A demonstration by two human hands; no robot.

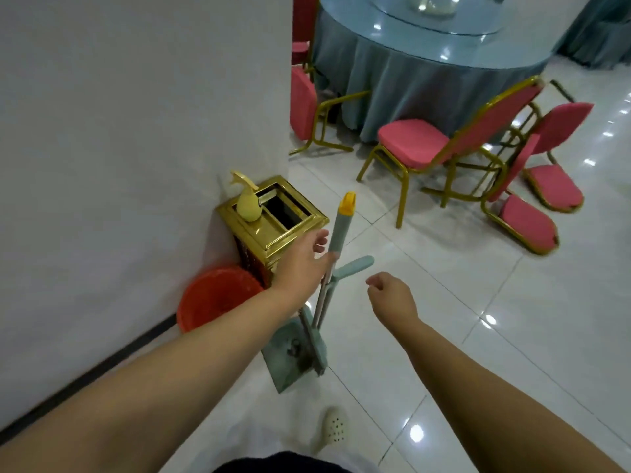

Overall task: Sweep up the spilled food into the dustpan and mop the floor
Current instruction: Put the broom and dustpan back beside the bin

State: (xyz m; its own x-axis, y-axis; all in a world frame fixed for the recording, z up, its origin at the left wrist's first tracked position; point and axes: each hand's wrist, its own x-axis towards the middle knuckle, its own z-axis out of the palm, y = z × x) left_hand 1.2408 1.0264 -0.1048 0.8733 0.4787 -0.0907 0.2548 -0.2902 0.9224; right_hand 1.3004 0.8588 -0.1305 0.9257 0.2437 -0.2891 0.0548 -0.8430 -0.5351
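Observation:
A teal dustpan stands on the white tiled floor beside the wall, with dark debris lying in it. A long handle with a teal grip and a yellow cap rises from it, and a second teal handle sticks out to the right. My left hand reaches forward with fingers apart, just left of the long handle and touching or nearly touching it. My right hand hovers to the right of the handles, fingers loosely curled, holding nothing. No mop or spilled food shows on the floor.
A gold bin stands against the white wall, with a yellow bottle on top. An orange bucket sits beside it. Pink chairs, some tipped over, surround a round table with a blue cloth.

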